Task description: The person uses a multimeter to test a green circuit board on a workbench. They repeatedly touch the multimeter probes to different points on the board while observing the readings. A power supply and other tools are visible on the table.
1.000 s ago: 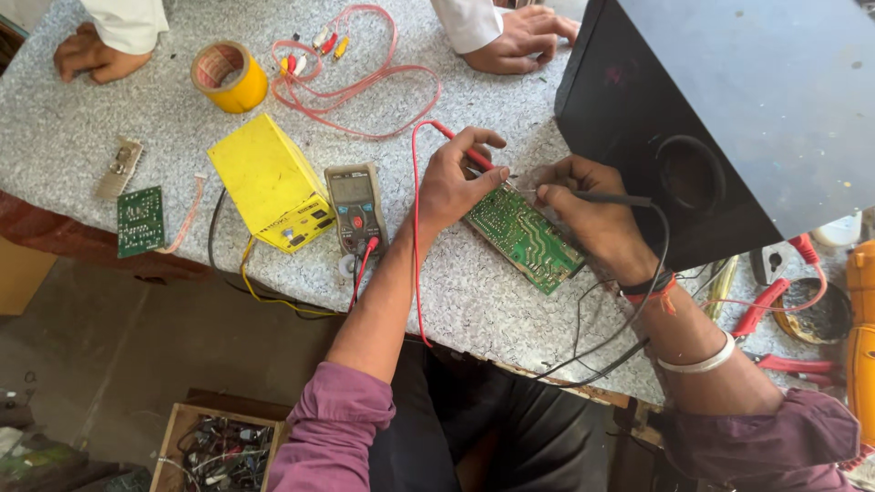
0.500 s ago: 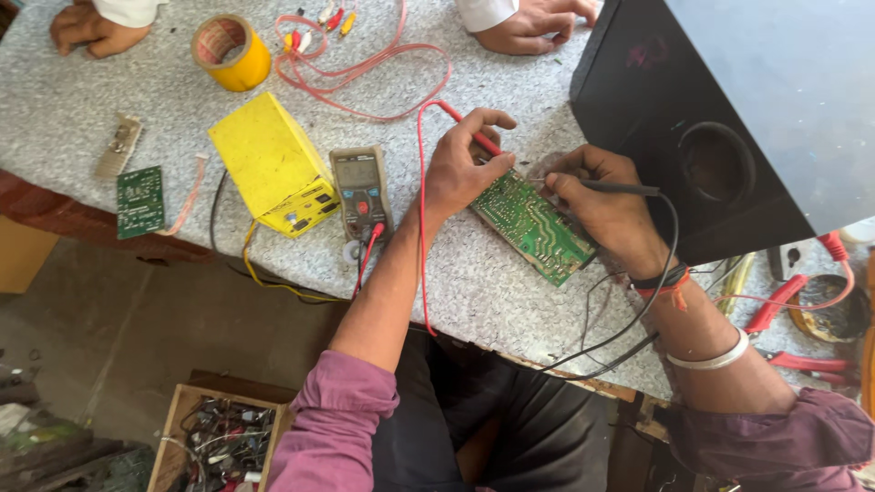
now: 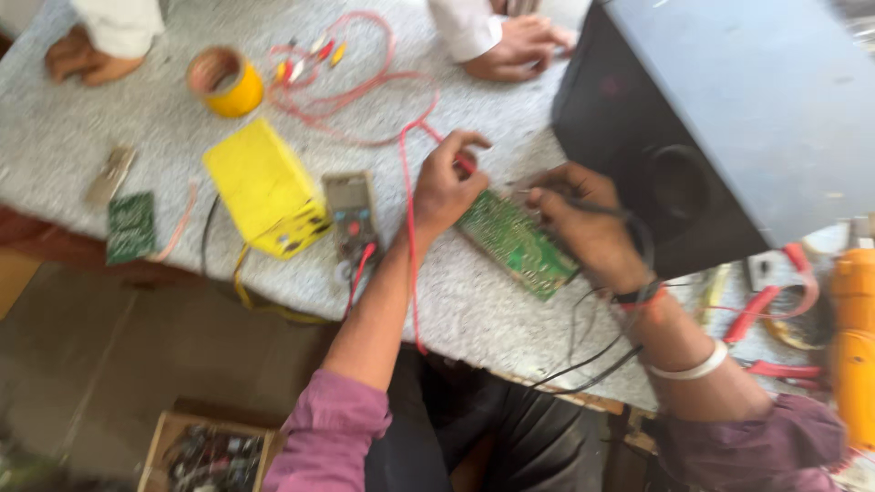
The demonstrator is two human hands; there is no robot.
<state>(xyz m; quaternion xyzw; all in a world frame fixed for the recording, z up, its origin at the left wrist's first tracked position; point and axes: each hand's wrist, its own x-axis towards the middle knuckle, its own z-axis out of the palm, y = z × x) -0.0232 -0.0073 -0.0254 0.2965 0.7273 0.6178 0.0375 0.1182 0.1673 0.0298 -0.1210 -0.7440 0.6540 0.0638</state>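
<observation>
Left hand [image 3: 444, 187] comes in from the lower middle with the forearm angled up across the table edge, wrist bent, fingers curled in tight on a red probe [image 3: 465, 165] at the top end of the green circuit board [image 3: 516, 242]. Right hand [image 3: 583, 223] reaches in from the right, knuckles up, fingers pinched together on a thin black probe [image 3: 583, 206] like a pen, tip down near the middle of that board. The board itself lies flat and diagonal on the speckled stone table [image 3: 137, 109], right between both hands and just in front of the big black speaker box [image 3: 729, 118]. The red lead [image 3: 408, 237] runs down beside the left forearm and off the table edge. Just left of that sit a grey multimeter [image 3: 351, 217] and a yellow box [image 3: 264, 187], touching or nearly so. The whole shot is motion-blurred, so I can't tell exactly where either probe tip lands, and the meter's display is unreadable. Another person's hands [image 3: 515, 46] at the top are cut off by the frame. The orange tool [image 3: 852, 346] on the far right is cropped too, and the box of parts [image 3: 210, 456] on the floor is just a smear.
</observation>
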